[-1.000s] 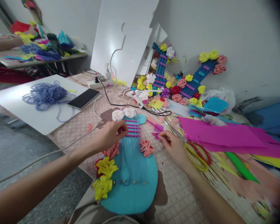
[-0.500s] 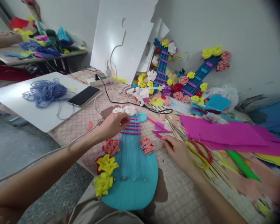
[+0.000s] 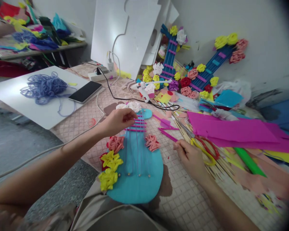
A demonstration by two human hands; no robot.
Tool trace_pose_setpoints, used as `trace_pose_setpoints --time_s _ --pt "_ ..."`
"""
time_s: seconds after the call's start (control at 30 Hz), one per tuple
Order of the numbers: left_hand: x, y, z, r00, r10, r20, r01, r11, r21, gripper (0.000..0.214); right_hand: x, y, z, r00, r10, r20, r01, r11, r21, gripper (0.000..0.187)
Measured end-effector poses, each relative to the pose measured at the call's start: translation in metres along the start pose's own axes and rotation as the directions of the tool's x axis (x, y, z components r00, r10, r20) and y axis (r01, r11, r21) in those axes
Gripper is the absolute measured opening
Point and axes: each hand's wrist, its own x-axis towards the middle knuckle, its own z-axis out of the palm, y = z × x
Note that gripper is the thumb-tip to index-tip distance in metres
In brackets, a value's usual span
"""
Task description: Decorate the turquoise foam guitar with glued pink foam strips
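The turquoise foam guitar (image 3: 137, 173) lies near-centre, its body over the person's lap and its neck pointing far across the floor mat (image 3: 183, 199). The left hand (image 3: 118, 121) pinches its neck at the pink frets, probably to steady it. The right hand (image 3: 191, 157) rests with fingers curled at 1 pink strip (image 3: 168, 135), beside the scissors (image 3: 207, 150); I cannot tell whether they grip the strip.

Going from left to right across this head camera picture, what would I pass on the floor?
Tangle of lilac yarn → flat black smartphone → left hand → salmon paper flower → right hand → long green stick
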Motion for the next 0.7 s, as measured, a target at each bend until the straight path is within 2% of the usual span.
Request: trace_pose_setpoints --time_s 0.13,0.23,0.47,0.6,0.7 --pt "-0.008 0.006 -0.001 0.998 -0.039 0.041 0.045 0.988 -0.148 0.018 -0.001 0.0 0.003 0.999 0.044 -0.025 -0.043 0.999 0.028 0.016" --pt "-0.017 0.017 -0.003 0.995 -0.073 0.071 0.089 0.961 -0.262 0.016 -0.002 0.0 0.004 0.997 0.071 -0.02 -0.069 0.993 0.094 0.016" --pt "-0.032 0.04 -0.012 0.984 -0.117 0.131 0.153 0.937 -0.314 0.015 -0.008 -0.006 0.0 0.995 0.095 0.006 -0.094 0.971 0.219 0.024" --pt "-0.041 0.056 -0.014 0.969 -0.109 0.223 0.184 0.917 -0.353 0.014 -0.008 -0.026 -0.003 0.996 0.087 0.034 -0.093 0.935 0.343 0.018" --pt "-0.05 0.072 -0.012 0.951 -0.09 0.297 0.194 0.919 -0.343 0.014 -0.009 -0.051 -0.007 0.987 0.065 0.15 -0.133 0.85 0.51 0.016"
